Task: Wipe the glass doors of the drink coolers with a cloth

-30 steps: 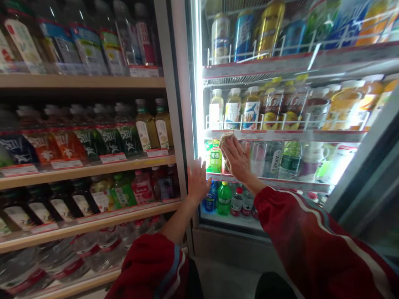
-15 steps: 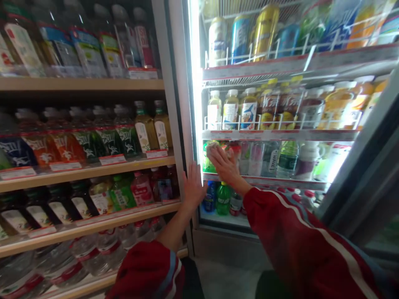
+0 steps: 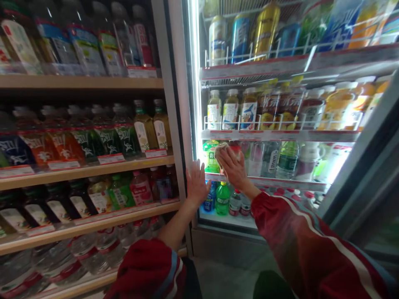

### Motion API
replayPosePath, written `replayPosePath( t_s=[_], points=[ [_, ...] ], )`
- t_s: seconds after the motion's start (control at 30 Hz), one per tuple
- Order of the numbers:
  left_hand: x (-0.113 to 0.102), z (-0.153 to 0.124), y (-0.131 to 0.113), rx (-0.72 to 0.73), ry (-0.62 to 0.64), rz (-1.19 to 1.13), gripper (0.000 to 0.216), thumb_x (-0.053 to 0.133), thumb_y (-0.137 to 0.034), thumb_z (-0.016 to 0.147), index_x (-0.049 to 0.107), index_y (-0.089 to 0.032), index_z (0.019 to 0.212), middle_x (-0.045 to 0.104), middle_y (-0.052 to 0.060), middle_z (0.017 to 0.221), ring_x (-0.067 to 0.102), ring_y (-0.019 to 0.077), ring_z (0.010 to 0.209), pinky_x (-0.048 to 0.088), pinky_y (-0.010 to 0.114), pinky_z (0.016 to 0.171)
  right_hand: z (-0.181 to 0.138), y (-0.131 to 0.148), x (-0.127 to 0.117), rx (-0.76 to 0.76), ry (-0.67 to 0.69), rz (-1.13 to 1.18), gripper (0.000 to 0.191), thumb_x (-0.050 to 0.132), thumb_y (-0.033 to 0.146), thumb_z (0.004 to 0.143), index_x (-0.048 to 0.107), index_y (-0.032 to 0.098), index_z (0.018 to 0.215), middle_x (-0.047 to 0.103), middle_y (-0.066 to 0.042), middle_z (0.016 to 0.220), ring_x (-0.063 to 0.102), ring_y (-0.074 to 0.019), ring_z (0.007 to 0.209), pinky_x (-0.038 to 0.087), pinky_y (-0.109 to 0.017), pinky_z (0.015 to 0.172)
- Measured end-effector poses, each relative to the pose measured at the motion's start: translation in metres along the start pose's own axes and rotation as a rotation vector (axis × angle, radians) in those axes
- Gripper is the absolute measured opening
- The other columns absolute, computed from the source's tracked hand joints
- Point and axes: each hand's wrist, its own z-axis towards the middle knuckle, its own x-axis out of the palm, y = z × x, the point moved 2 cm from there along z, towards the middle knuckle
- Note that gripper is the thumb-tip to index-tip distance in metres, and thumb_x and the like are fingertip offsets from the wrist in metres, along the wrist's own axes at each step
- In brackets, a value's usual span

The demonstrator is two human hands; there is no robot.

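My left hand (image 3: 198, 182) is open, its fingers spread and pointing up. It rests against the left edge of the lit drinks fridge (image 3: 186, 133). In front of the fridge's third shelf, my right hand (image 3: 235, 169) presses a pale, crumpled cloth (image 3: 222, 148) flat under its fingers. A green-labelled bottle (image 3: 211, 157) shows just left of the cloth. The red-capped bottle beside it is partly hidden behind my right hand. Below my right wrist stands a green bottle (image 3: 222, 198) on the bottom shelf.
Wooden shelves (image 3: 124, 166) packed with drink bottles run along the left. Cans, including a gold can (image 3: 266, 31), fill the fridge's upper rack. A row of tea bottles (image 3: 231, 110) stands on the rack beneath. A dark slanted door frame (image 3: 358, 153) is at the right.
My right hand has slid a little to the right with the cloth, uncovering more of the green-labelled bottle. My left hand stays almost in place at the fridge edge.
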Motion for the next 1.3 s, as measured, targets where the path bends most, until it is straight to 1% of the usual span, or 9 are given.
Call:
replayPosePath(
  t_s=[0.13,0.33,0.53,0.73,0.93,1.0,1.13,1.2,1.3],
  points=[
    [0.001,0.001,-0.014,0.035,-0.008,-0.022,0.067,0.054,-0.029,0.085,0.026,-0.012,0.143,0.031,0.019,0.15,0.019,0.0281,0.143,0.021,0.058,0.112,-0.02,-0.01,-0.008,-0.071,0.01,-0.052,0.052,0.046,0.017,0.089,0.04,0.023,0.14,0.046,-0.009,0.144,0.021,-0.0205,0.143,-0.002,-0.052,0.116],
    [-0.002,0.01,-0.032,0.088,0.014,-0.023,0.063,0.053,-0.031,0.086,0.03,-0.011,0.141,0.029,0.019,0.151,0.019,0.0286,0.143,0.022,0.057,0.113,-0.011,-0.041,-0.023,0.169,-0.162,-0.098,0.05,0.048,0.021,0.088,0.045,0.019,0.137,0.041,-0.012,0.147,0.018,-0.024,0.144,0.005,-0.055,0.115],
    [-0.002,0.022,-0.048,0.147,-0.026,-0.049,0.066,0.052,-0.032,0.086,0.026,-0.01,0.143,0.029,0.02,0.151,0.016,0.0283,0.144,0.018,0.057,0.114,-0.034,-0.036,-0.022,0.064,-0.03,-0.067,0.049,0.047,0.017,0.087,0.047,0.022,0.136,0.047,-0.009,0.143,0.024,-0.0215,0.142,0.003,-0.052,0.116],
    [-0.002,0.031,-0.053,0.139,-0.024,-0.046,0.067,0.053,-0.031,0.085,0.026,-0.01,0.143,0.028,0.019,0.152,0.015,0.0293,0.144,0.017,0.056,0.114,-0.027,-0.056,-0.028,0.228,-0.187,-0.106,0.051,0.046,0.023,0.088,0.043,0.02,0.139,0.041,-0.012,0.147,0.024,-0.0265,0.142,0.008,-0.056,0.114],
    [0.005,0.027,-0.052,0.139,-0.021,-0.042,0.07,0.054,-0.031,0.083,0.026,-0.011,0.144,0.029,0.02,0.151,0.017,0.0295,0.143,0.018,0.056,0.114,-0.048,-0.045,-0.026,0.107,-0.08,-0.075,0.054,0.047,0.019,0.087,0.04,0.022,0.141,0.046,-0.01,0.144,0.024,-0.0227,0.142,0.005,-0.053,0.115],
    [0.005,0.028,-0.053,0.144,-0.021,-0.044,0.069,0.054,-0.031,0.084,0.026,-0.011,0.144,0.03,0.019,0.151,0.018,0.0295,0.143,0.019,0.055,0.114,-0.047,-0.05,-0.028,0.136,-0.077,-0.064,0.055,0.047,0.019,0.086,0.039,0.023,0.141,0.043,-0.01,0.146,0.024,-0.0234,0.142,0.004,-0.055,0.115],
    [0.004,0.035,-0.062,0.159,-0.025,-0.051,0.072,0.054,-0.03,0.083,0.022,-0.011,0.145,0.028,0.019,0.152,0.017,0.029,0.144,0.018,0.055,0.114,-0.036,-0.064,-0.032,0.271,-0.137,-0.094,0.056,0.046,0.021,0.086,0.039,0.021,0.142,0.037,-0.011,0.15,0.021,-0.0264,0.143,0.007,-0.057,0.114],
    [0.004,0.037,-0.069,0.179,-0.029,-0.055,0.073,0.053,-0.029,0.083,0.02,-0.01,0.146,0.028,0.019,0.152,0.017,0.029,0.144,0.018,0.056,0.114,-0.041,-0.061,-0.031,0.253,-0.12,-0.112,0.055,0.046,0.02,0.086,0.041,0.021,0.141,0.038,-0.011,0.149,0.02,-0.0255,0.143,0.006,-0.055,0.115],
    [0.005,0.038,-0.076,0.208,-0.033,-0.06,0.073,0.053,-0.031,0.083,0.022,-0.01,0.145,0.029,0.019,0.152,0.018,0.0293,0.143,0.018,0.057,0.113,-0.059,-0.051,-0.028,0.167,-0.034,-0.103,0.054,0.046,0.018,0.085,0.042,0.02,0.14,0.041,-0.01,0.147,0.018,-0.0227,0.144,0.004,-0.053,0.115]
  ],
)
